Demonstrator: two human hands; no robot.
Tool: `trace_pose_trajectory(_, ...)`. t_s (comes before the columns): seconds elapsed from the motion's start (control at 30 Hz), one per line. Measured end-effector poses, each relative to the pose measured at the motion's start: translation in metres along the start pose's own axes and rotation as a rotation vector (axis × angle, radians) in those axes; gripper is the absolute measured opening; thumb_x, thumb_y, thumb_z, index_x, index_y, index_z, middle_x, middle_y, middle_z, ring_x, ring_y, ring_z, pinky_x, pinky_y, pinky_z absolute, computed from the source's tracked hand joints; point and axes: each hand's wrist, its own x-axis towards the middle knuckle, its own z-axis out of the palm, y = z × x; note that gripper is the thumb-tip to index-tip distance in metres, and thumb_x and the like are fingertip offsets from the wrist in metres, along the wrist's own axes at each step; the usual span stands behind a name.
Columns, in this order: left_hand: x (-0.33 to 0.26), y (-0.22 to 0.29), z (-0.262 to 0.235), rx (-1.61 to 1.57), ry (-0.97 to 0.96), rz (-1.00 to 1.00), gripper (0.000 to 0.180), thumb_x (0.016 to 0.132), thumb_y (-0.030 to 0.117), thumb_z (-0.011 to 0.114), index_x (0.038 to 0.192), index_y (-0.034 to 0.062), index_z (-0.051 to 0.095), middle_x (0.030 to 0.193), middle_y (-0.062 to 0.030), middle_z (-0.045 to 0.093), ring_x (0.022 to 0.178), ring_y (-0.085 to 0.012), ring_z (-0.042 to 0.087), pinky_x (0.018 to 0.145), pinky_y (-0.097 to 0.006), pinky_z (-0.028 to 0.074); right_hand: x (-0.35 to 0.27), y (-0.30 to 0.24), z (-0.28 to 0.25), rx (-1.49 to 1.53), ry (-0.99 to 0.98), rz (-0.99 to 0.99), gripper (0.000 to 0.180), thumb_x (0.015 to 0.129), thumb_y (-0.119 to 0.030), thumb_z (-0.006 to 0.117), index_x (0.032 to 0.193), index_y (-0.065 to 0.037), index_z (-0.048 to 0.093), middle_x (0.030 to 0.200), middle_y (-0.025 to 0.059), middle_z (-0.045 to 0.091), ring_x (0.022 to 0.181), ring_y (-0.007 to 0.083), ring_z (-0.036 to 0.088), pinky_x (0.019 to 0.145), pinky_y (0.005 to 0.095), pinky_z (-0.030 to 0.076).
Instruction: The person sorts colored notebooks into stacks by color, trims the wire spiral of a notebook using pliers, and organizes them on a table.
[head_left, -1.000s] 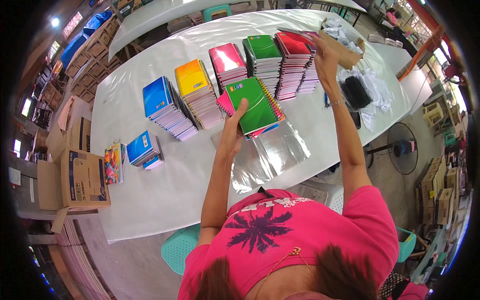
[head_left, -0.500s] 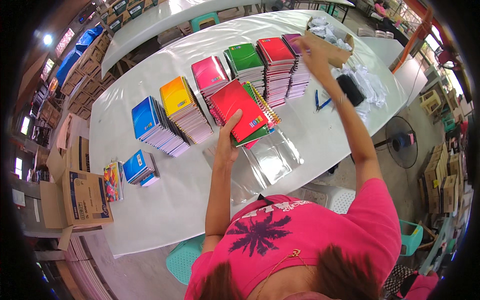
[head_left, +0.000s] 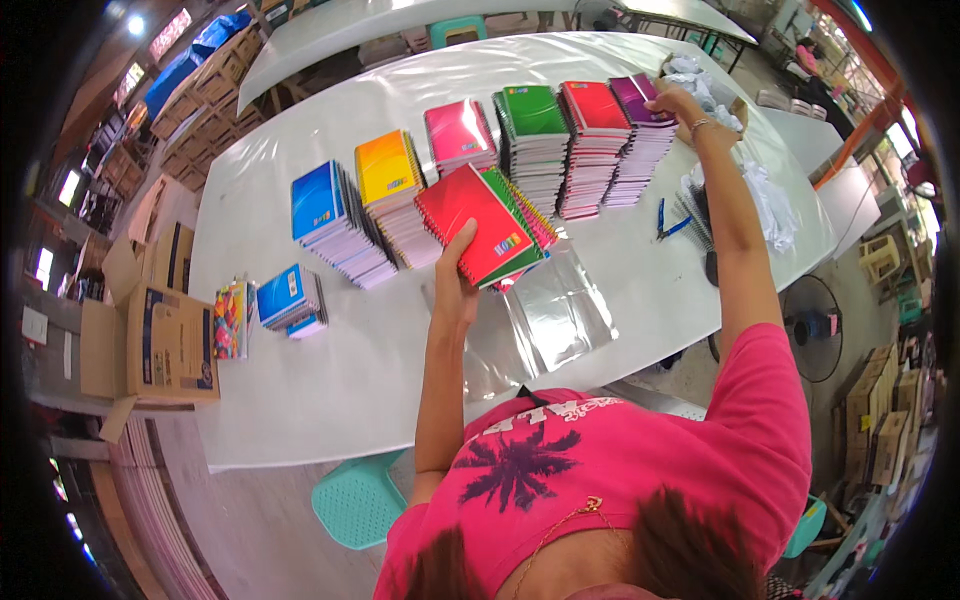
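Note:
My left hand (head_left: 458,272) is closed round a fanned bunch of spiral notebooks, its thumb across the red notebook (head_left: 480,225) on top. A green notebook (head_left: 527,262) and pink page edges show beneath. At the far right of the row, my right hand (head_left: 680,106) pinches the edge of the purple notebook (head_left: 640,100) topping its stack. The other stacks stand in a line to the left: red (head_left: 597,105), green (head_left: 530,110), pink (head_left: 458,130), yellow (head_left: 387,165) and blue (head_left: 322,200). Clear plastic sheets (head_left: 560,310) lie on the table below the held bunch.
A short pile of small blue notebooks (head_left: 285,295) stands at left, beside a colourful pack (head_left: 232,320) and an open carton (head_left: 170,340). Blue-handled pliers (head_left: 672,222), crumpled white plastic (head_left: 765,205) and a box (head_left: 735,112) of scraps lie at right on the white table (head_left: 350,390).
The view has shifted, so the table appears turned. My right hand has come down onto the purple stack's right edge, uncovering its cover. My left hand still holds the bunch.

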Motion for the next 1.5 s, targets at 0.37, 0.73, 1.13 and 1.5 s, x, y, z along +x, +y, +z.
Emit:
trace_pose_trajectory(0.37, -0.021, 0.017, -0.022, 0.086, -0.022, 0.075, 0.067, 0.082, 0.051, 0.064, 0.127, 0.0042, 0.045, 0.117, -0.0065, 0.058, 0.104, -0.0154, 0.059, 0.092, -0.032, 0.046, -0.205, -0.156, 0.018, 1.534, 0.084, -0.363, 0.04, 0.083, -0.025, 0.069, 0.111, -0.003, 0.051, 0.082, 0.0018, 0.058, 0.067, 0.0079, 0.053, 0.059, 0.0187, 0.043)
trace_pose_trajectory(0.73, -0.04, 0.011, -0.059, 0.2, -0.05, -0.185, 0.046, 0.085, 0.03, 0.063, 0.119, 0.0014, 0.053, 0.105, -0.01, 0.062, 0.094, -0.0172, 0.062, 0.084, -0.03, 0.052, -0.322, -0.203, 0.124, 1.058, 0.072, -0.55, 0.042, 0.085, -0.009, 0.057, 0.125, -0.005, 0.045, 0.13, 0.0154, 0.044, 0.12, 0.0301, 0.041, 0.102, 0.0394, 0.033)
trace_pose_trajectory(1.13, -0.057, -0.048, -0.133, 0.516, -0.253, -0.547, 0.085, 0.087, 0.072, 0.029, 0.145, 0.0095, 0.022, 0.111, -0.0047, 0.06, 0.102, -0.0169, 0.057, 0.093, -0.034, 0.044, -0.365, -0.172, 0.244, 1.22, -0.077, -0.537, 0.071, 0.064, -0.011, 0.079, 0.127, -0.014, 0.047, 0.126, 0.0083, 0.052, 0.122, 0.0244, 0.046, 0.103, 0.039, 0.035)
trace_pose_trajectory(1.5, -0.062, -0.058, -0.131, 1.111, -0.232, 0.218, 0.103, 0.064, 0.016, 0.083, 0.145, 0.0104, 0.019, 0.137, -0.0117, 0.037, 0.127, -0.0244, 0.036, 0.105, -0.038, 0.031, -0.345, -0.179, 0.241, 1.342, -0.403, -0.458, 0.086, 0.068, -0.003, 0.074, 0.14, -0.009, 0.027, 0.133, 0.0096, 0.043, 0.119, 0.022, 0.046, 0.1, 0.0322, 0.038)
